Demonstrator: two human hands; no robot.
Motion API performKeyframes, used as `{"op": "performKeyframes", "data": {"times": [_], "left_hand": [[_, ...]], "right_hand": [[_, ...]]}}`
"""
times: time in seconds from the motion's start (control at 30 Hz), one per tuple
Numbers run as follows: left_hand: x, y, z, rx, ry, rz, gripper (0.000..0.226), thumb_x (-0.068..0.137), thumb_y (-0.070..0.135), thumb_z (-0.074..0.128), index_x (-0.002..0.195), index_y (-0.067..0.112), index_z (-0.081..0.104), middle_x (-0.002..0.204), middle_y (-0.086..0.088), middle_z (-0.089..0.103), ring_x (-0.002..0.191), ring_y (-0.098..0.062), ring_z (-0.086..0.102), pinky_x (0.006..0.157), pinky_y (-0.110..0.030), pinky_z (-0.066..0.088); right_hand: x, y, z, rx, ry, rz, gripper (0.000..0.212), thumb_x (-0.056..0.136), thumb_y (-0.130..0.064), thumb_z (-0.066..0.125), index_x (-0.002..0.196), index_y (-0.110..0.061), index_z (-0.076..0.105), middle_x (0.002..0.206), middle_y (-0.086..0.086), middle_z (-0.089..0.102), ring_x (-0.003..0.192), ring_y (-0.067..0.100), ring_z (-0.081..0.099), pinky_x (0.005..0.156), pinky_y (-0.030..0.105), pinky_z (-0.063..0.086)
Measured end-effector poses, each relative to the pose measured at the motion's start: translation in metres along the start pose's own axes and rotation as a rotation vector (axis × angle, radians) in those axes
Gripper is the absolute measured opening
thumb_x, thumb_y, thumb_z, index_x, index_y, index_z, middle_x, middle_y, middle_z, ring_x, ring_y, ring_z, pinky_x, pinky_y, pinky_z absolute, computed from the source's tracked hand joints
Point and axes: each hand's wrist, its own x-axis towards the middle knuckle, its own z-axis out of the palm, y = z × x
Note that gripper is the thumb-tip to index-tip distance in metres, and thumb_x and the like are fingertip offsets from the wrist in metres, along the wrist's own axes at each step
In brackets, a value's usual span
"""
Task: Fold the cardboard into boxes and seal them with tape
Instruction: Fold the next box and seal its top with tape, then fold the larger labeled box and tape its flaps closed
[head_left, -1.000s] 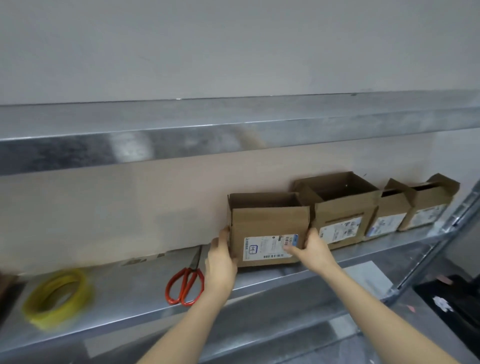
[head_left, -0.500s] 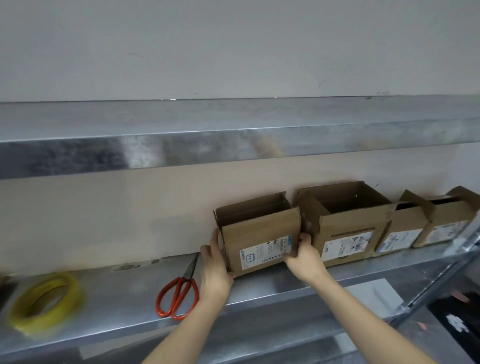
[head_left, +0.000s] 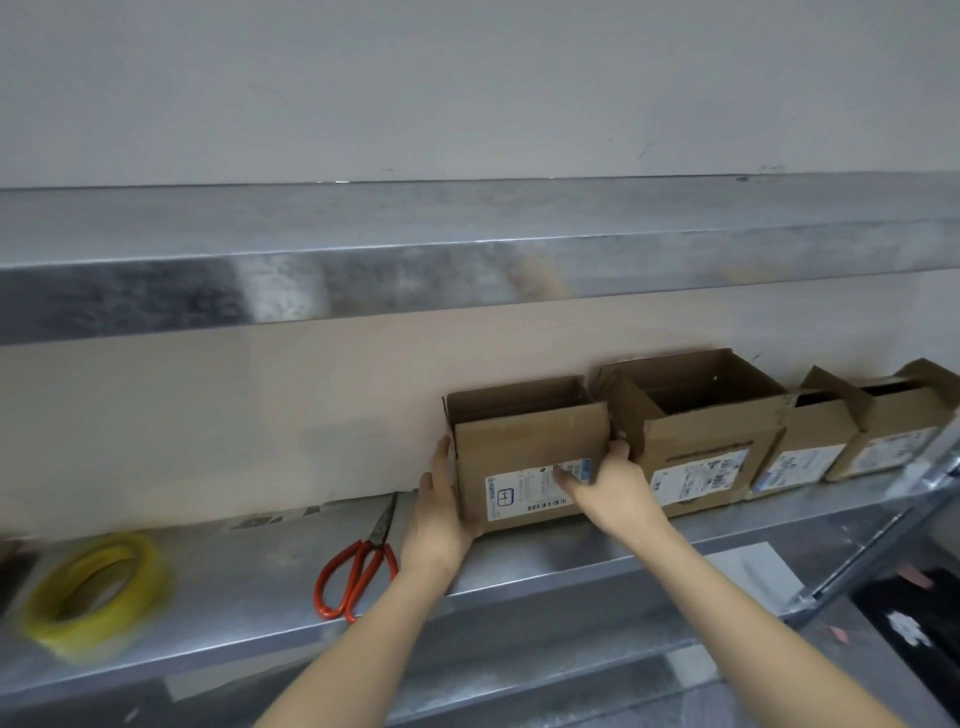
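Note:
A small brown cardboard box (head_left: 524, 452) with a white label stands on the metal shelf (head_left: 249, 587), top flaps up and open. My left hand (head_left: 439, 514) presses flat against its left side. My right hand (head_left: 610, 488) grips its right front corner, fingers over the label. The box touches a larger open box (head_left: 696, 441) to its right. Two more open boxes (head_left: 810, 447) (head_left: 893, 431) continue the row. A yellow tape roll (head_left: 93, 592) lies at the shelf's left end. Red-handled scissors (head_left: 358, 566) lie just left of my left arm.
An upper metal shelf (head_left: 467, 260) overhangs the boxes. The wall stands directly behind the row. A lower shelf (head_left: 571, 649) runs beneath, with a white sheet (head_left: 748, 566) on it. A shelf upright (head_left: 883, 540) stands at right, beside dark floor clutter.
The box was tilted off the shelf half a second ago; now it sits level and has slid right against the larger box. Both hands stayed on it.

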Motion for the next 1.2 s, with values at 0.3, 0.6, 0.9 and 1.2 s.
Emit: {"op": "performKeyframes", "data": {"times": [0.3, 0.6, 0.9, 1.2], "left_hand": [[-0.014, 0.004, -0.033, 0.334, 0.058, 0.115, 0.127, 0.058, 0.060, 0.083, 0.153, 0.027, 0.005, 0.143, -0.003, 0.040, 0.127, -0.021, 0.045, 0.097, -0.036, 0.045], [-0.018, -0.034, -0.129, 0.506, 0.116, 0.303, 0.102, 0.076, 0.063, 0.067, 0.153, 0.019, 0.018, 0.163, 0.000, 0.006, 0.150, -0.018, 0.001, 0.118, -0.032, -0.007], [-0.043, -0.130, -0.295, 0.439, 0.248, 0.177, 0.049, 0.090, 0.043, 0.061, 0.129, 0.013, 0.055, 0.147, -0.004, 0.044, 0.135, -0.023, 0.041, 0.110, -0.031, 0.025], [-0.076, -0.254, -0.464, 0.494, 0.219, -0.054, 0.043, 0.091, 0.040, 0.059, 0.125, 0.015, 0.055, 0.132, -0.005, 0.054, 0.119, -0.026, 0.053, 0.096, -0.033, 0.041]], "right_hand": [[-0.029, -0.014, -0.013, -0.247, 0.311, -0.281, 0.076, 0.080, -0.032, 0.075, 0.137, 0.001, 0.038, 0.127, 0.019, 0.052, 0.121, 0.036, 0.048, 0.099, 0.041, 0.038], [-0.064, -0.086, 0.021, -0.266, 0.272, -0.522, 0.084, 0.080, -0.048, 0.073, 0.143, -0.005, 0.038, 0.139, 0.016, 0.049, 0.130, 0.032, 0.045, 0.107, 0.041, 0.034], [-0.126, -0.223, 0.142, -0.186, 0.137, -0.687, 0.072, 0.088, -0.045, 0.065, 0.144, -0.008, 0.038, 0.143, 0.012, 0.047, 0.130, 0.030, 0.043, 0.107, 0.038, 0.033], [-0.201, -0.334, 0.286, -0.095, -0.189, -0.640, 0.061, 0.090, -0.048, 0.061, 0.138, -0.015, 0.041, 0.138, 0.010, 0.051, 0.128, 0.027, 0.048, 0.104, 0.035, 0.039]]}}
